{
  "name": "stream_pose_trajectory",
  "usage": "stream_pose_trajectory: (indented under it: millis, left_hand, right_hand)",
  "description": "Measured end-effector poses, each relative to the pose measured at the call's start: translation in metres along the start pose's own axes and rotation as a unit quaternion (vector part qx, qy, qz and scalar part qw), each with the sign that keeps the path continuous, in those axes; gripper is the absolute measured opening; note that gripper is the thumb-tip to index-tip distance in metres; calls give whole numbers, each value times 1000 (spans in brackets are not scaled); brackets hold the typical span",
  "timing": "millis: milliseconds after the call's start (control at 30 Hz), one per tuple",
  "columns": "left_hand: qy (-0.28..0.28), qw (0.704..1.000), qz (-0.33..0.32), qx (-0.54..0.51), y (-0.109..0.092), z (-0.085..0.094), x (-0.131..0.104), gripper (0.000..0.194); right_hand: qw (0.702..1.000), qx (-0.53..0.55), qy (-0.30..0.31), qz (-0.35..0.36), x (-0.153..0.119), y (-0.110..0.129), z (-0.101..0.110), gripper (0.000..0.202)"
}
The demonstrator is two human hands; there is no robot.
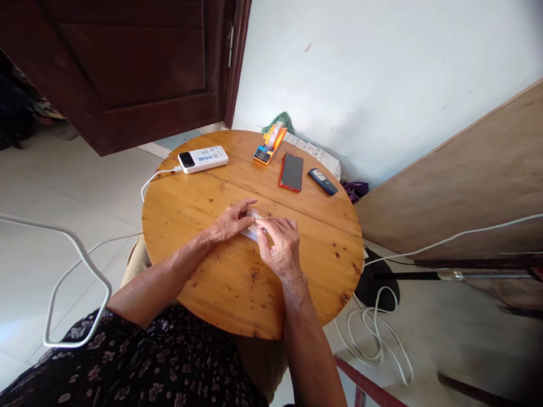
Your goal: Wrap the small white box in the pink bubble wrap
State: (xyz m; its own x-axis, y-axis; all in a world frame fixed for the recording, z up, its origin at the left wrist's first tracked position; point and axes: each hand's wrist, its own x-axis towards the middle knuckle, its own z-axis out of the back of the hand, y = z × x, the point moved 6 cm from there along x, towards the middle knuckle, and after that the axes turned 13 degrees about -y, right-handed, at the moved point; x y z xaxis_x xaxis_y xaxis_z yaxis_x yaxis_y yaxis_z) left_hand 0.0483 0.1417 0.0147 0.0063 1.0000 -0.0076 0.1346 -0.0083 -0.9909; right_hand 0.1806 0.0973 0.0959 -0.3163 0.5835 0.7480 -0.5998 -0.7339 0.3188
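A small whitish, partly see-through item (250, 230), perhaps a packet or piece of film, lies on the round wooden table (237, 282) between my hands. My left hand (231, 221) rests at its left side, fingers apart, with the thumb laid across it. From the right, my right hand (280, 243) reaches onto the item, thumb and index finger bent close together at its upper right part. Whatever is between those fingertips is too small to make out.
Toward the back stand a white power bank (206, 159) with a cable, an orange tape dispenser (270, 144), a red-edged phone (291, 172) and a dark blue device (323, 181). A white cable (382, 333) lies coiled on the floor at right.
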Motion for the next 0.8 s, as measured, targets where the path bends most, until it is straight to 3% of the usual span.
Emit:
stream_pose_trajectory:
  millis: [267,500,800]
  left_hand:
    - [3,1000,0,-12,2,-1,0,69]
    - [3,1000,-21,8,2,-1,1,66]
    - [-8,998,-25,65,-1,0,0,63]
  right_hand:
    - [989,38,-100,-100,-1,-16,18,19]
    - [995,55,-27,-79,-1,-11,2,23]
    - [999,22,-10,-39,-2,-7,-2,26]
